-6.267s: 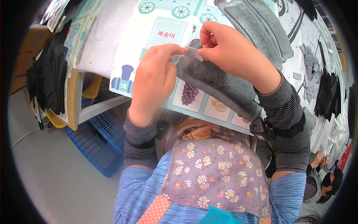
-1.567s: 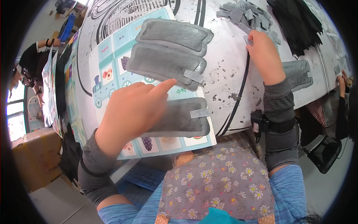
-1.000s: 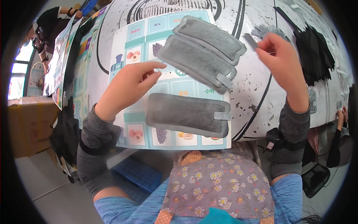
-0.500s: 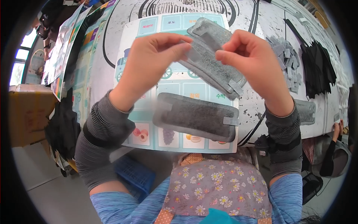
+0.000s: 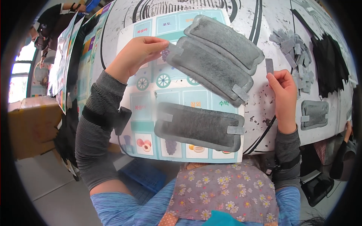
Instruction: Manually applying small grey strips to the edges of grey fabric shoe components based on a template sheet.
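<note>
My left hand (image 5: 137, 54) pinches a light grey strip (image 5: 175, 49) between thumb and forefinger, the strip's far end lying on the left end of the middle pad (image 5: 213, 67). My right hand (image 5: 284, 88) is raised to the right of the pads, thumb and forefinger pressed together on a dark grey strip (image 5: 269, 66), which stands up from my fingertips, well apart from the middle pad.

The middle pad lies at a slant, and a short grey tab (image 5: 240, 92) crosses the edge at its right end. The upper pad (image 5: 226, 41) lies just behind it, the two touching along their long sides. Nearer to me lies the lower pad (image 5: 200, 126), with one tab (image 5: 164, 116) at its left end and another tab (image 5: 235, 130) at its right, this one reaching the pad's edge. All three pads are grey and rest on a printed board (image 5: 177, 83) with fruit pictures and wheels.

The board is on a white table (image 5: 258, 107) marked with black lines. Beyond my right hand are a heap of grey strips (image 5: 292, 52) and, further right, a bundle of black cloth (image 5: 328, 64). A small grey pad (image 5: 315, 114) lies to the right of my right wrist. At the far right edge shows another person's hand (image 5: 348, 130). A blue basket (image 5: 143, 175) sits below the table, and a cardboard box (image 5: 34, 120) stands on the left.
</note>
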`<state>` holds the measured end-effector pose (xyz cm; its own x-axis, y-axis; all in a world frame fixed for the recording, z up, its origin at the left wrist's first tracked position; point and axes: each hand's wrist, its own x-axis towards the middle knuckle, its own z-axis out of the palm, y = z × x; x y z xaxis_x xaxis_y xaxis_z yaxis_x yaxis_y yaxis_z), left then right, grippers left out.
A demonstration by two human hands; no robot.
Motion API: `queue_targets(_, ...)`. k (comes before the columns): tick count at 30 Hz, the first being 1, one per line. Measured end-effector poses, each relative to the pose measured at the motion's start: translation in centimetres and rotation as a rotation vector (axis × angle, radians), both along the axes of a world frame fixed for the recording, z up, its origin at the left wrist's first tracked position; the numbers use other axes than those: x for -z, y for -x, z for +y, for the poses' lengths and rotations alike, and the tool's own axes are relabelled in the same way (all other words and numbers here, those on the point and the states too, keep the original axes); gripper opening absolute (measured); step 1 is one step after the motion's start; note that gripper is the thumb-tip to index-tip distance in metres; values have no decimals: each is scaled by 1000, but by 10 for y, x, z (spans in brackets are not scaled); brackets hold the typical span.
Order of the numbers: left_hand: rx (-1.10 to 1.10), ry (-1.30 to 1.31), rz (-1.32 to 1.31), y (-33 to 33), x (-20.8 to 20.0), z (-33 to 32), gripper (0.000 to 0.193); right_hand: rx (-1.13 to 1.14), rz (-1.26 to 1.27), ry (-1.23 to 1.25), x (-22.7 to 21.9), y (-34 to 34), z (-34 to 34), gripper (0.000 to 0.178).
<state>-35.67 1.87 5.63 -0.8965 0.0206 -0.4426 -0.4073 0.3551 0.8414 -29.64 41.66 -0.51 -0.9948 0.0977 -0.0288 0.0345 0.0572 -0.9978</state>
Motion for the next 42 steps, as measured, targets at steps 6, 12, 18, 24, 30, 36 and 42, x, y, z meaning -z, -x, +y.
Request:
queue_targets(6,-8,26,-141,7,8,-4,19,-89,-25,-22,2,0,-10,14)
queue_targets(12,-14,69,-189,7,7,6,16,-102,-8,-41,2,-2,-13,15)
queue_targets(18,30,244,-142,8,5,13,16,-115,-27,-77,-1,-3,-14,15)
queue_targets(24,48,294,-115,11,7,11,17,-123,-21,-97,-1,-2,-15,16)
queue_targets(30,71,330,-62,12,11,15,19,-125,-19,-123,-1,-4,-15,17)
queue_targets(36,87,360,7,9,18,21,24,-129,-16,-160,-1,-4,-15,17)
queue_targets(42,93,347,9,8,17,22,22,-148,-24,-184,-4,-4,-15,17)
